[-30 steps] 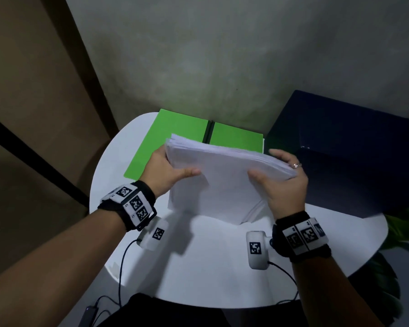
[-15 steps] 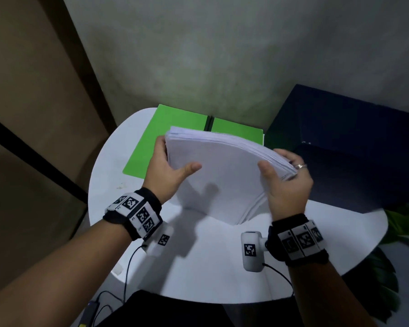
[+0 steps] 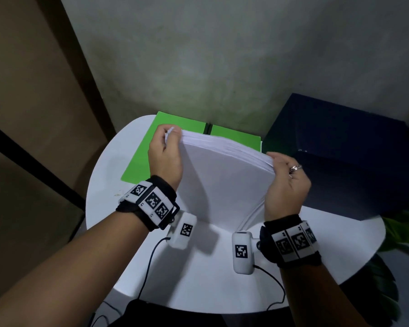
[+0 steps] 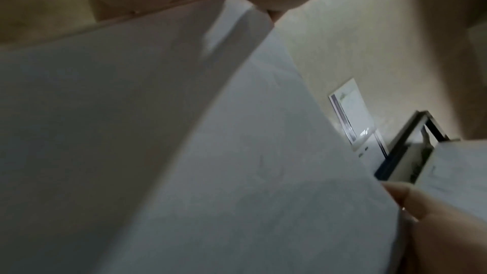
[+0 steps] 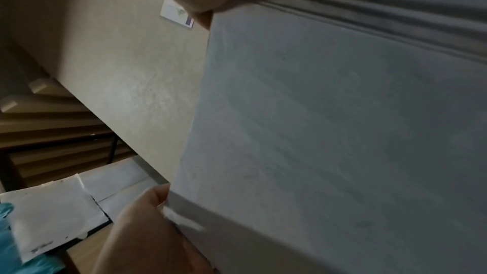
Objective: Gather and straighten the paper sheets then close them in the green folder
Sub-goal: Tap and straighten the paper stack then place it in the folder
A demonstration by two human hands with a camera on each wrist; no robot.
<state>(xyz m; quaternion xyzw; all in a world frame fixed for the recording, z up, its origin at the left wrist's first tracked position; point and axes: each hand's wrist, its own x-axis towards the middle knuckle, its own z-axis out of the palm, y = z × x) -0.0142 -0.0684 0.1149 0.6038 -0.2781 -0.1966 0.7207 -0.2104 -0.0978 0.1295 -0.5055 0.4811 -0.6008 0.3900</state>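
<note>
A thick stack of white paper sheets (image 3: 224,182) stands nearly upright on the round white table (image 3: 222,291), its bottom edge on the tabletop. My left hand (image 3: 167,149) grips the stack's top left corner, and my right hand (image 3: 285,175) grips its top right corner. Both wrist views are filled by the stack (image 4: 184,153) (image 5: 329,132), with fingers curled over its edge. Behind the stack the green folder (image 3: 139,159) lies open and flat on the table, with a dark spine (image 3: 207,128) in its middle.
A dark blue box (image 3: 340,149) stands right of the folder, against the table's far right side. A grey wall rises just behind the table. Cables (image 3: 149,267) run from the wrist cameras over the near edge. Green leaves (image 3: 406,227) show at the right.
The stack has been tipped from a slanted hold to nearly upright on its bottom edge. Both hands have slid up from its sides to its top corners.
</note>
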